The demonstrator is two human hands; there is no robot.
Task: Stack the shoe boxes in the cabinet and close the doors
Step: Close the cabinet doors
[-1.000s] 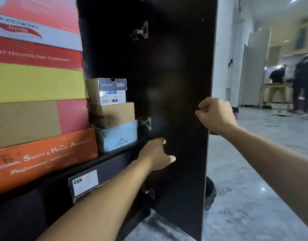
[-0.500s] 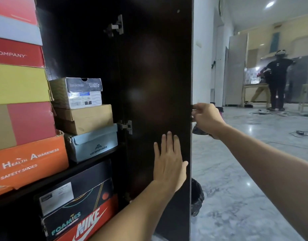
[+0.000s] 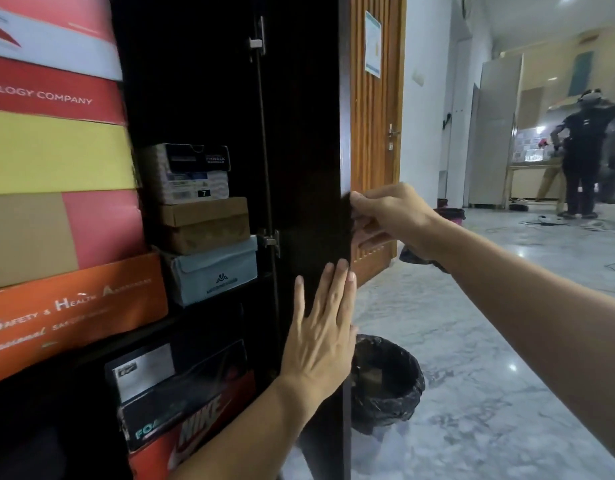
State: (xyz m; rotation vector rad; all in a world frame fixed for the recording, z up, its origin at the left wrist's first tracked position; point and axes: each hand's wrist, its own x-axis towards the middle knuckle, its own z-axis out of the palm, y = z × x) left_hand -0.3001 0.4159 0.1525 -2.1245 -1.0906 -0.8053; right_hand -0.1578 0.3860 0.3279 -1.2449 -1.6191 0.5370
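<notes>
The left hand (image 3: 321, 336) lies flat on the inner face of the open door (image 3: 309, 174), fingers straight and spread, gripping nothing. Just above it the right hand (image 3: 385, 218) has its fingers curled round the door's free edge, pinching the panel.

The door looks like a stiff, tall board on metal hinges (image 3: 271, 240) — it should swing easily without flexing, and the free edge, where the right hand already is, gives the best leverage. Its face looks smooth and likely slick, so the flat palm can guide but hardly pull. I'd watch for fingers caught at the edge as it meets the frame.

The boxes (image 3: 205, 223) are already in the cabinet, left of the door: a small stack of three on the upper shelf, large ones filling the near left, more on the shelf below. Being cardboard, they are probably light and easily dented, best lifted from beneath. None seems to jut out far enough to block the door, though the lower ones are blurred.

Behind the door stands a bin (image 3: 385, 382) lined with a black bag, on a glossy marble floor (image 3: 472, 341). Further off is a wooden room door (image 3: 375, 140) — and, at the far end of the room, a person (image 3: 583, 157) stands at a table.
</notes>
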